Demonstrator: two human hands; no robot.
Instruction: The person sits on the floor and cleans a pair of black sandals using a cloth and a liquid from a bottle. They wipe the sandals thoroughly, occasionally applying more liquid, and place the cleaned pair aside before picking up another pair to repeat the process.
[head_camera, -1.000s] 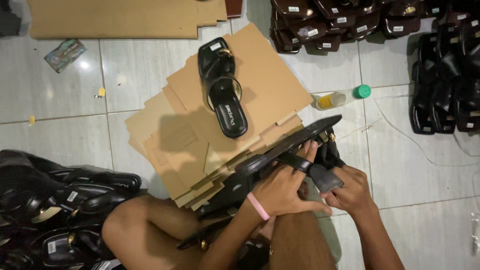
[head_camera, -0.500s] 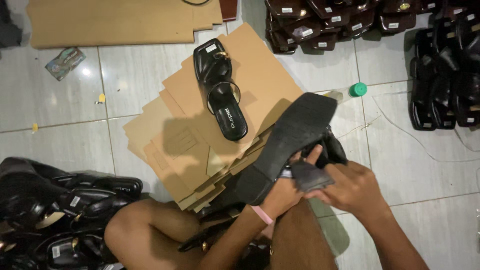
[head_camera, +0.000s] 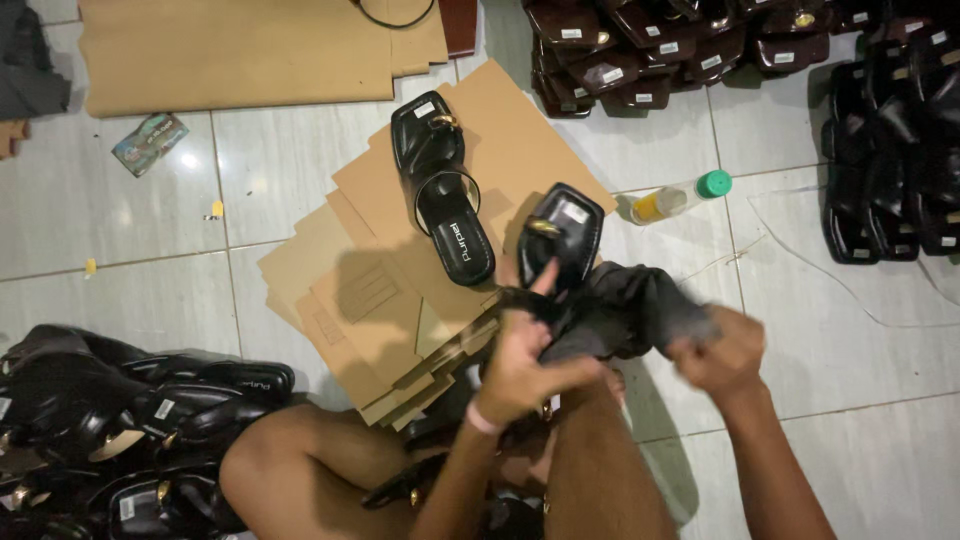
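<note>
Looking down from the head camera, the left hand (head_camera: 520, 365) is wrapped around the rear part of a black sandal (head_camera: 560, 240), its index finger stretched up along the shoe's side. That sandal runs lengthwise away from the person, square toe pointing up the frame and leaning slightly right, a gold buckle across its strap and a small white sticker on the insole. It is held up over the person's knee, just right of the cardboard stack (head_camera: 400, 290) on the tiled floor (head_camera: 150, 230).

The right hand (head_camera: 715, 355) is closed into a fist on a dark grey cloth (head_camera: 635, 315), which bunches between the two hands and presses against the sandal's heel end.

A second black sandal (head_camera: 445, 195) lies flat on the cardboard, its long axis also running up and down the frame, toe at the top, tilted a touch left. It sits just beside the held shoe but clear of it.

A small bottle with a green cap (head_camera: 682, 198) lies on its side on the tiles to the right. More black sandals are heaped at lower left (head_camera: 130, 420), along the top (head_camera: 660, 50) and down the right edge (head_camera: 890, 130).
</note>
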